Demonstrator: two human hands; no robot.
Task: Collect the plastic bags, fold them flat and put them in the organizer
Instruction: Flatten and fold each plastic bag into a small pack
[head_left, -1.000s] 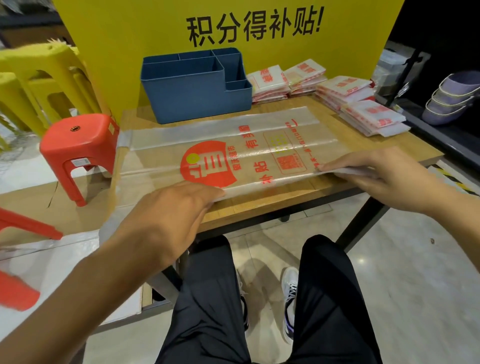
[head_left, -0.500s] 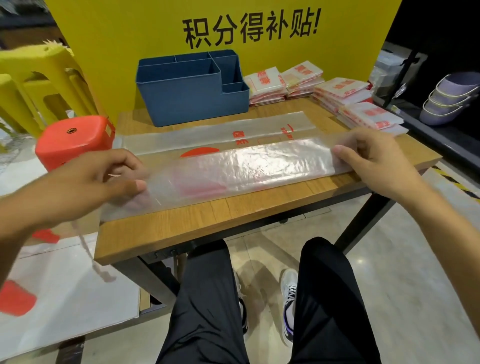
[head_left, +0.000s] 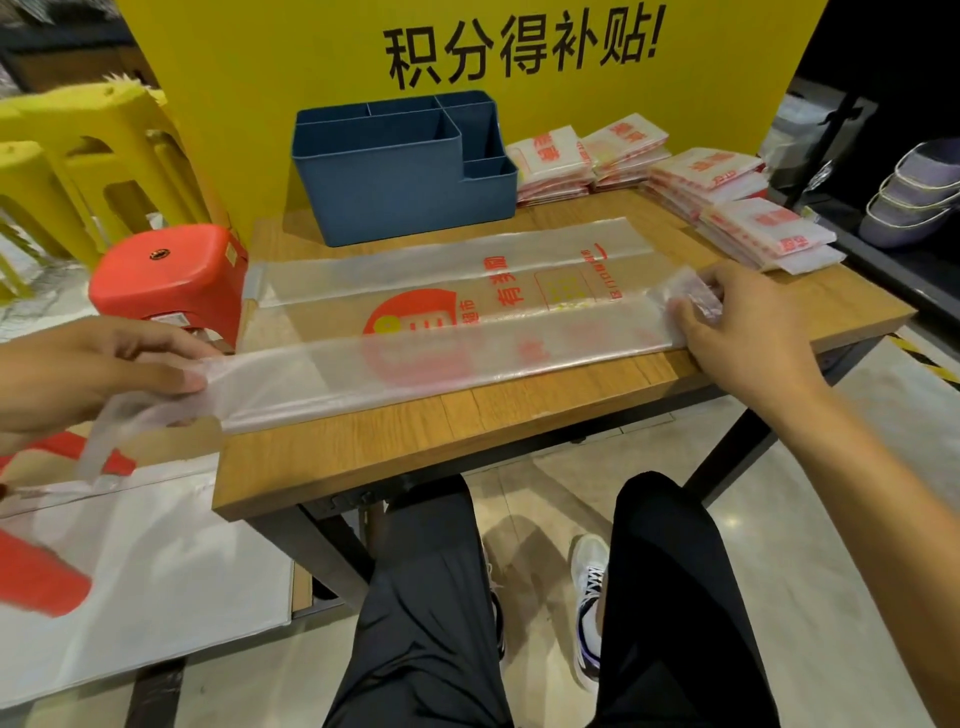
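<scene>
A long clear plastic bag (head_left: 467, 291) with red print lies lengthwise across the wooden table (head_left: 395, 447). Its near edge is folded over toward the back into a long strip. My left hand (head_left: 93, 369) pinches the strip's left end, which hangs past the table's left edge. My right hand (head_left: 737, 322) pinches the crumpled right end near the table's right side. The blue organizer (head_left: 400, 182) stands at the back of the table; no bags show above its rims.
Several stacks of folded bags (head_left: 727, 208) lie at the back right. A red stool (head_left: 166, 280) and yellow stools (head_left: 78, 156) stand left of the table. A yellow sign (head_left: 467, 52) rises behind. More plastic sheeting (head_left: 130, 571) lies low on the left. My legs are under the table.
Both hands took the bag's near edge, lifted it and folded it toward the back. The left hand moved out past the table's left edge, pulling the strip taut.
</scene>
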